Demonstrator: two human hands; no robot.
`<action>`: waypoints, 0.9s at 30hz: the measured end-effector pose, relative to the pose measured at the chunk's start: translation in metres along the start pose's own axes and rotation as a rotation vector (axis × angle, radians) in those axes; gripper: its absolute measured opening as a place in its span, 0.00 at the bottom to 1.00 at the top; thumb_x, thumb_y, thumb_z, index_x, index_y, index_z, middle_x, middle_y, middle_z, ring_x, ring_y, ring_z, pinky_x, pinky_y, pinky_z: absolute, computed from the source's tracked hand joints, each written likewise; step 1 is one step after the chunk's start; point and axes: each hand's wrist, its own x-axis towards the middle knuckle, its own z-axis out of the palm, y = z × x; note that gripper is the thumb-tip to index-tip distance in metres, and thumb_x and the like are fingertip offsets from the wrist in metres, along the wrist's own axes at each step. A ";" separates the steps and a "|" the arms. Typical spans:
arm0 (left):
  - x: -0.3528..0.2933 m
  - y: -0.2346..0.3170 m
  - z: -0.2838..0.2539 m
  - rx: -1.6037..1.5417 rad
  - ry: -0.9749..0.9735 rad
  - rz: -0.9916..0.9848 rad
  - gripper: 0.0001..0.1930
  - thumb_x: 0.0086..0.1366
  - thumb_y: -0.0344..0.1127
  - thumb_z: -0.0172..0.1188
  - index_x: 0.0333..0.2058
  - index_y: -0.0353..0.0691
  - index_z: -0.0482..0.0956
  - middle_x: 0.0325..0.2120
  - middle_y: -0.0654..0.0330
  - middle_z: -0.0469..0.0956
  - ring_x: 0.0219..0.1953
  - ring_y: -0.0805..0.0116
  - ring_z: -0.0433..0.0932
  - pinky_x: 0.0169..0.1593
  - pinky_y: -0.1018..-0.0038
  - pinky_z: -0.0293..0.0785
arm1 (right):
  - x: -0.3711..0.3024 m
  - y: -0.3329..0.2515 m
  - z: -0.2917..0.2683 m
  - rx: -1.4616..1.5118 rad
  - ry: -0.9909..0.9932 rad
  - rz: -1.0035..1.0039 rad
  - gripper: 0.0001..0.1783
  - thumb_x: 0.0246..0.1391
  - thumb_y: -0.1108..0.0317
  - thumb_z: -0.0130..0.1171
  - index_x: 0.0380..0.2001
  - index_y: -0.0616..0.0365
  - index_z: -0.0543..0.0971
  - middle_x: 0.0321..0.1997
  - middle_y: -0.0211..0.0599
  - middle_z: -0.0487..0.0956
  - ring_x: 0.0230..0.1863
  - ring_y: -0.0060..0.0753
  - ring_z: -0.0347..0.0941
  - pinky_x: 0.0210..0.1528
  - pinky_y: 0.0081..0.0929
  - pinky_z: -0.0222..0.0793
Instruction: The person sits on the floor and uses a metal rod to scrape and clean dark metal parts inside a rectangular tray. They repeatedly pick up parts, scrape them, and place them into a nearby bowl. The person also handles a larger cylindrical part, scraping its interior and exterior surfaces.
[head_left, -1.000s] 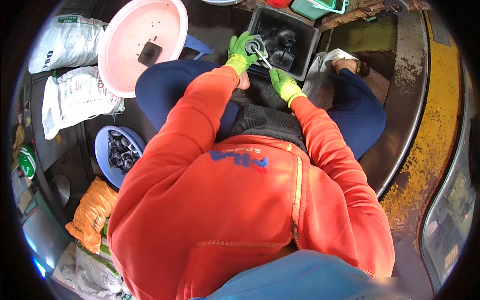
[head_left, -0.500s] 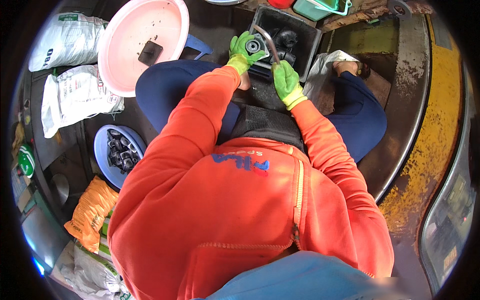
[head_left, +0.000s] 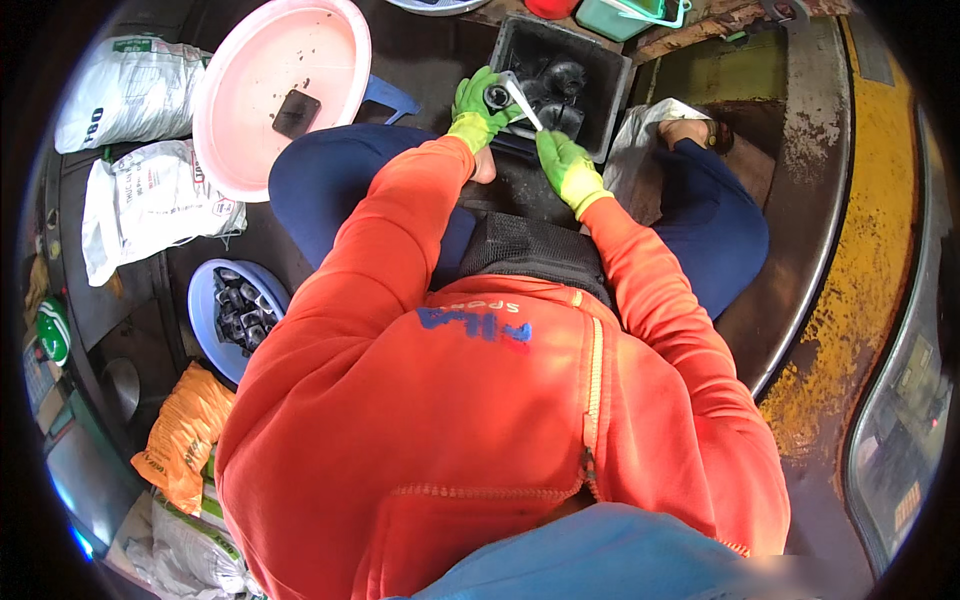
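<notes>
In a green-and-yellow glove, my left hand [head_left: 473, 106] grips a small black moulded part [head_left: 496, 97] with a round opening, near the crate's left edge. My right hand [head_left: 566, 166], gloved the same way, is closed round the lower end of a slim curved metal tool [head_left: 523, 104], perhaps a trimming knife. Its upper end meets the part beside my left fingers. Under and beyond the hands stands a dark rectangular crate [head_left: 622, 98] holding several black parts [head_left: 565, 78].
At the left stands a tilted pink basin [head_left: 215, 130] with a dark square piece [head_left: 297, 114] in it. A blue basin [head_left: 205, 325] holds several black parts. White sacks [head_left: 150, 195] and an orange bag [head_left: 185, 430] lie leftward. A green container [head_left: 610, 18] sits beyond the crate.
The metal tool has turned, its upper end now against the part instead of above it. My right hand has shifted slightly left and down. The part has tilted in my left hand.
</notes>
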 end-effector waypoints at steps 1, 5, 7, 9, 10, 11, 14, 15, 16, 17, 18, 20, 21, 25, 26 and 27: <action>0.002 0.000 -0.001 -0.030 -0.041 -0.002 0.38 0.40 0.50 0.75 0.51 0.46 0.73 0.53 0.53 0.72 0.58 0.48 0.65 0.59 0.56 0.61 | 0.001 0.003 0.003 0.089 0.026 -0.041 0.27 0.63 0.47 0.38 0.46 0.60 0.74 0.49 0.56 0.75 0.52 0.59 0.69 0.52 0.44 0.64; 0.003 -0.001 -0.002 -0.180 -0.098 -0.062 0.37 0.38 0.47 0.76 0.49 0.44 0.74 0.52 0.49 0.71 0.54 0.44 0.67 0.57 0.55 0.64 | 0.009 0.013 0.017 0.116 -0.055 -0.048 0.31 0.61 0.43 0.38 0.49 0.59 0.74 0.52 0.56 0.74 0.55 0.59 0.68 0.55 0.43 0.63; 0.003 -0.003 -0.003 0.005 -0.021 0.072 0.38 0.37 0.47 0.75 0.50 0.44 0.74 0.53 0.49 0.71 0.54 0.44 0.67 0.57 0.55 0.63 | 0.011 0.019 0.018 -0.099 -0.053 0.091 0.30 0.61 0.43 0.40 0.47 0.60 0.74 0.50 0.58 0.74 0.51 0.62 0.70 0.51 0.46 0.65; 0.002 -0.002 -0.004 0.054 0.028 0.143 0.38 0.38 0.48 0.75 0.50 0.44 0.73 0.53 0.50 0.71 0.52 0.44 0.68 0.57 0.55 0.63 | 0.013 0.021 0.017 0.025 -0.005 0.033 0.31 0.61 0.43 0.40 0.49 0.60 0.74 0.52 0.57 0.73 0.51 0.62 0.70 0.52 0.45 0.64; 0.004 -0.002 -0.004 -0.056 -0.024 0.044 0.38 0.39 0.49 0.75 0.51 0.45 0.72 0.52 0.52 0.72 0.53 0.45 0.68 0.58 0.56 0.62 | 0.009 0.022 0.018 0.104 0.038 -0.026 0.31 0.61 0.43 0.40 0.49 0.61 0.74 0.52 0.57 0.73 0.51 0.62 0.70 0.52 0.46 0.64; 0.001 -0.001 -0.004 -0.011 0.046 0.133 0.38 0.39 0.47 0.75 0.51 0.45 0.72 0.50 0.53 0.72 0.52 0.47 0.69 0.57 0.57 0.63 | 0.011 0.022 0.018 0.216 0.135 -0.195 0.31 0.61 0.44 0.40 0.48 0.61 0.74 0.53 0.58 0.73 0.51 0.62 0.70 0.52 0.46 0.64; 0.002 0.000 -0.003 -0.097 -0.028 0.004 0.36 0.39 0.42 0.76 0.49 0.42 0.74 0.50 0.49 0.72 0.50 0.46 0.71 0.55 0.59 0.67 | 0.005 0.021 0.019 0.047 0.031 -0.133 0.26 0.62 0.48 0.41 0.45 0.62 0.74 0.49 0.58 0.74 0.49 0.63 0.70 0.49 0.46 0.65; 0.002 0.000 -0.004 0.004 0.022 0.145 0.35 0.38 0.41 0.77 0.48 0.42 0.75 0.51 0.47 0.71 0.51 0.46 0.71 0.56 0.59 0.67 | 0.005 0.021 0.020 0.000 0.030 -0.080 0.25 0.63 0.49 0.41 0.43 0.62 0.74 0.48 0.58 0.74 0.48 0.64 0.70 0.47 0.47 0.65; 0.003 0.001 -0.004 -0.006 0.034 0.152 0.36 0.38 0.42 0.77 0.48 0.42 0.74 0.52 0.47 0.71 0.51 0.46 0.71 0.56 0.59 0.67 | 0.006 0.020 0.021 -0.076 0.001 0.047 0.24 0.63 0.50 0.42 0.40 0.62 0.74 0.46 0.57 0.75 0.47 0.64 0.70 0.46 0.47 0.65; 0.004 0.000 -0.006 0.004 0.039 0.167 0.36 0.38 0.43 0.77 0.49 0.42 0.74 0.52 0.48 0.71 0.52 0.46 0.70 0.56 0.58 0.67 | 0.008 0.019 0.021 0.014 0.047 -0.053 0.24 0.63 0.49 0.41 0.39 0.61 0.74 0.45 0.58 0.75 0.47 0.65 0.69 0.46 0.47 0.65; 0.003 0.001 -0.006 -0.022 0.002 0.129 0.37 0.38 0.44 0.76 0.49 0.42 0.74 0.53 0.48 0.70 0.53 0.46 0.70 0.57 0.58 0.66 | 0.009 0.018 0.022 0.071 0.062 -0.081 0.24 0.63 0.49 0.41 0.38 0.61 0.74 0.43 0.59 0.75 0.46 0.65 0.69 0.45 0.48 0.64; 0.004 0.000 -0.007 -0.081 -0.079 0.043 0.37 0.38 0.46 0.76 0.50 0.42 0.74 0.55 0.48 0.69 0.54 0.45 0.68 0.57 0.57 0.65 | 0.011 0.018 0.022 0.111 0.073 -0.100 0.25 0.63 0.48 0.40 0.37 0.60 0.73 0.42 0.60 0.75 0.46 0.65 0.68 0.45 0.48 0.63; 0.003 0.000 -0.007 -0.062 -0.051 0.052 0.37 0.38 0.46 0.75 0.50 0.43 0.74 0.56 0.49 0.69 0.55 0.45 0.68 0.58 0.57 0.64 | 0.012 0.019 0.022 0.092 0.074 -0.103 0.25 0.63 0.48 0.40 0.37 0.60 0.73 0.41 0.59 0.75 0.46 0.65 0.68 0.45 0.48 0.63; 0.002 0.000 -0.006 0.023 -0.060 0.042 0.38 0.39 0.47 0.75 0.52 0.45 0.73 0.57 0.49 0.67 0.57 0.45 0.66 0.60 0.57 0.61 | 0.012 0.020 0.020 -0.012 0.054 -0.027 0.25 0.63 0.46 0.39 0.40 0.58 0.74 0.45 0.58 0.75 0.49 0.64 0.68 0.47 0.48 0.64; 0.001 0.000 -0.007 0.039 -0.042 0.065 0.39 0.39 0.47 0.75 0.52 0.44 0.73 0.57 0.49 0.67 0.56 0.45 0.66 0.60 0.56 0.61 | 0.011 0.019 0.020 -0.006 0.070 -0.016 0.26 0.63 0.46 0.39 0.42 0.58 0.74 0.46 0.58 0.75 0.50 0.64 0.68 0.49 0.48 0.64; 0.001 0.000 -0.006 0.081 -0.041 0.041 0.39 0.38 0.47 0.75 0.52 0.44 0.72 0.57 0.48 0.67 0.56 0.45 0.66 0.60 0.56 0.61 | 0.011 0.019 0.019 -0.002 0.081 -0.001 0.26 0.62 0.46 0.39 0.43 0.58 0.74 0.47 0.58 0.75 0.51 0.64 0.68 0.50 0.48 0.64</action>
